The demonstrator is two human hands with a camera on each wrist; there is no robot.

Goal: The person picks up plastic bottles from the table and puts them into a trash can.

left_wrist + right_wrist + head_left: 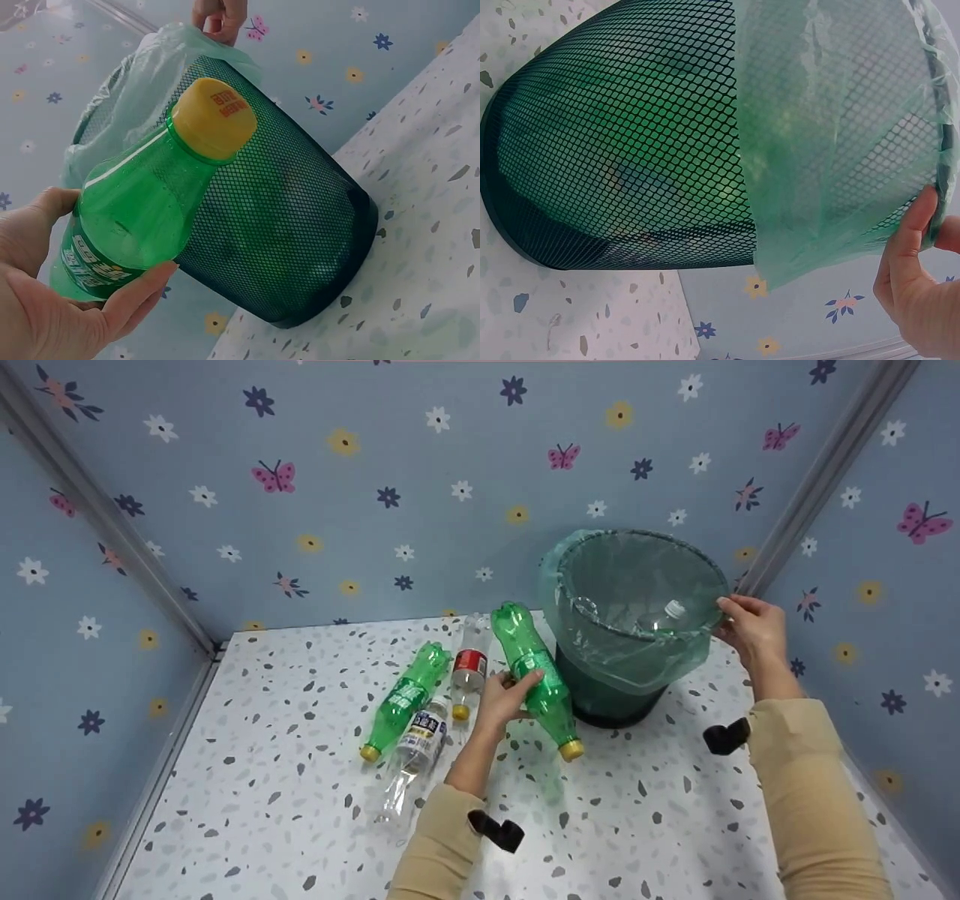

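Observation:
My left hand grips a green plastic bottle round its labelled middle, its yellow cap pointing down toward me. In the left wrist view the thumb and fingers wrap the label. The bottle is just left of a dark mesh trash can lined with a thin green plastic bag. My right hand pinches the can's rim and the bag at the right side. Inside the can a clear bottle with a white cap shows.
Left of my left hand lie another green bottle, a red-labelled clear bottle and a clear bottle with a dark-and-white label. The speckled white table meets a flowered blue wall behind and panels at both sides.

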